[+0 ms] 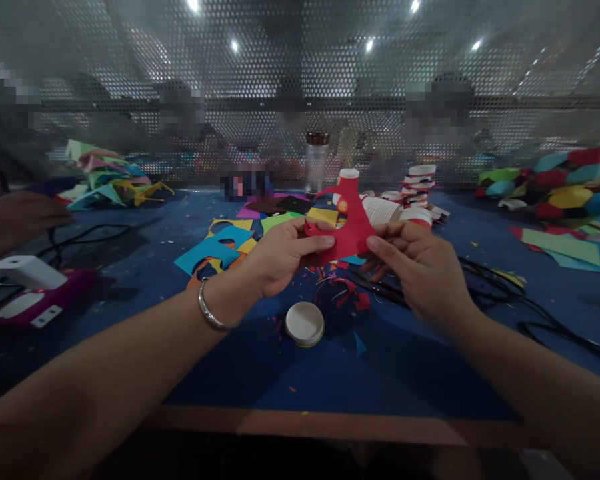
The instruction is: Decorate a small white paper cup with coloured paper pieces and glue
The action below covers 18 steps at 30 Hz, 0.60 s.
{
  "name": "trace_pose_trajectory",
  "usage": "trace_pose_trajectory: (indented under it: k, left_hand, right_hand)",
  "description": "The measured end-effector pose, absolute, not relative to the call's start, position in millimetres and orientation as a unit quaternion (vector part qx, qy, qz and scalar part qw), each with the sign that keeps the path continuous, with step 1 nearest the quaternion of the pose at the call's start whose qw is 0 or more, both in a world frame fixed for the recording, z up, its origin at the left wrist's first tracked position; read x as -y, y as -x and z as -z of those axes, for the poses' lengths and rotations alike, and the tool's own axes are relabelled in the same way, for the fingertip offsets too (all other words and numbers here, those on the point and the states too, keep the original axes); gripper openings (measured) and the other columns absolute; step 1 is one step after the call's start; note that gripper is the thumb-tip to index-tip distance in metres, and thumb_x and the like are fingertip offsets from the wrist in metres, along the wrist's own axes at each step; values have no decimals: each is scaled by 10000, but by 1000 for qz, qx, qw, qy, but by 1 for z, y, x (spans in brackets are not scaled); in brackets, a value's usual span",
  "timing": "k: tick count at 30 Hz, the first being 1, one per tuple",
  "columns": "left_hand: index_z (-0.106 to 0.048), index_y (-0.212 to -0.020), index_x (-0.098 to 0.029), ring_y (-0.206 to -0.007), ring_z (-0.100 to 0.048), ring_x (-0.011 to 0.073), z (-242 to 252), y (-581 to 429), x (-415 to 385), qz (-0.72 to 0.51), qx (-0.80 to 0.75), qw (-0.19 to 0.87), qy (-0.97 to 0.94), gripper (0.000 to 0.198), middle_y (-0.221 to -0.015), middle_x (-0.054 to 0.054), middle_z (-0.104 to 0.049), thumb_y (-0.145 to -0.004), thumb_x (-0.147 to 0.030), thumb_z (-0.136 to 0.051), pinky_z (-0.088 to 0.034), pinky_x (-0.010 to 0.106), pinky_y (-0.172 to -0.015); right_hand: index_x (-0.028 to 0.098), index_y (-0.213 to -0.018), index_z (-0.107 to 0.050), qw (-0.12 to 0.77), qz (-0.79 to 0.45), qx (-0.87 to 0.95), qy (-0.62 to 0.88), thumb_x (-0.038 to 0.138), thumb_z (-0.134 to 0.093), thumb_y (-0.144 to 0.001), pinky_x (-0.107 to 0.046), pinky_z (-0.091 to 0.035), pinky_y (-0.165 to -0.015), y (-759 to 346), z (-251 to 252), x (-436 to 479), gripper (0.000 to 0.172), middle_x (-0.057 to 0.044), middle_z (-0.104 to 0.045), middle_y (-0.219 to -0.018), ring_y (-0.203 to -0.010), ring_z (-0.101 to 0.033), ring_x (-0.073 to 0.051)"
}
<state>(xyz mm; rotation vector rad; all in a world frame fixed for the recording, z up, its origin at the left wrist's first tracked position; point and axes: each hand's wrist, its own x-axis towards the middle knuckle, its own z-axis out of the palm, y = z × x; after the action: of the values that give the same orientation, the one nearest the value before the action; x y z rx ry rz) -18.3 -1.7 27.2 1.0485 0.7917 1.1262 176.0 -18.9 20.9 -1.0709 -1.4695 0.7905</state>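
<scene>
Now holds a red paper cut-out (353,223) up above the blue table (380,373), in the middle, between both hands. Pinches its left edge with thumb and forefinger of the left hand (280,257); wears a silver bangle (213,313) on that wrist. Grips its right edge with the curled fingers of the right hand (420,270). Has a round white lid (305,323) lying just below, paper cups (383,212) close behind.
</scene>
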Motion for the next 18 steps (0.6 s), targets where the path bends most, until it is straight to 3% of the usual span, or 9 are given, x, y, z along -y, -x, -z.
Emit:
trace_pose_trajectory:
  k: [5, 9, 12, 15, 18]
  left_hand:
    - [-600, -1120, -187, -630, -654, 126, -29, 28, -3, -466, -373, 602, -531, 455, -702, -32, -666, -721, -35, -756, -509, 251, -649]
    - [-543, -1242, -201, -698, -674, 119, -30, 25, 0, -500, -343, 580, -543, 605, -813, -17, -698, -715, -17, -778, -531, 248, -699]
    - [-522, -1240, -181, -695, -670, 102, -32, 17, 6, -519, -364, 623, -458, 572, -852, -3, -709, -750, -38, -780, -522, 225, -667]
    - [-546, -1172, -157, -642, -660, 104, -32, 12, 11, -448, -399, 668, -441, 509, -794, 4, -705, -740, -34, -786, -460, 201, -553]
    - [-544, -1124, -175, -584, -632, 113, -29, 12, 9, -451, -422, 614, -491, 516, -711, -21, -683, -700, -17, -793, -393, 204, -481]
  right_hand:
    - [214, -926, -678, 539, -263, 653, 463, 311, -758, -841, -237, -562, -465, -181, -26, 22, 152, 5, -694, -698, -548, -658, -135]
    - [205, -958, -671, 531, -287, 647, 466, 293, -776, -807, -238, -543, -447, -183, -25, 21, 205, -8, -704, -753, -551, -653, -134]
    - [204, -946, -664, 537, -274, 647, 466, 296, -780, -797, -243, -534, -453, -183, -23, 21, 210, -21, -705, -799, -569, -651, -134]
    - [215, -931, -652, 535, -241, 664, 463, 305, -760, -810, -262, -536, -485, -185, -22, 20, 185, -27, -705, -818, -608, -658, -149]
    - [218, -942, -638, 499, -213, 701, 464, 301, -714, -831, -283, -536, -532, -192, -22, 17, 158, -16, -690, -772, -614, -651, -158]
